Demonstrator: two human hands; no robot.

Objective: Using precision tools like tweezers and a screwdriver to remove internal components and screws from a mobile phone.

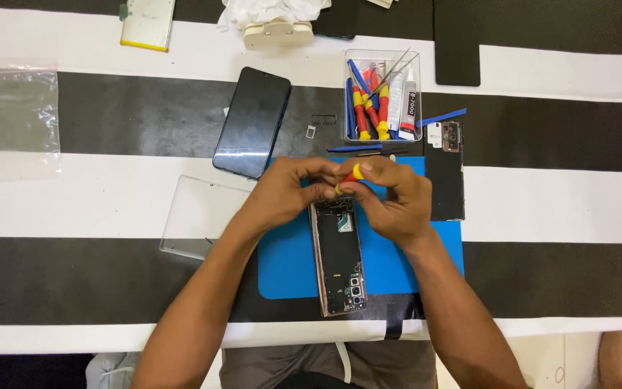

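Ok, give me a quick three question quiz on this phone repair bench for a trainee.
1. True or false: both hands grip the yellow-capped screwdriver.
2. The opened phone lies on what? A) blue mat B) clear plastic bag C) tool box
3. What lies left of the tool box, screen up?

Key: 1 true. 2 A. 3 the dark phone.

Both forearms angled inward — left hand [286,191] and right hand [390,202] fingertip-to-fingertip, fingers curled.
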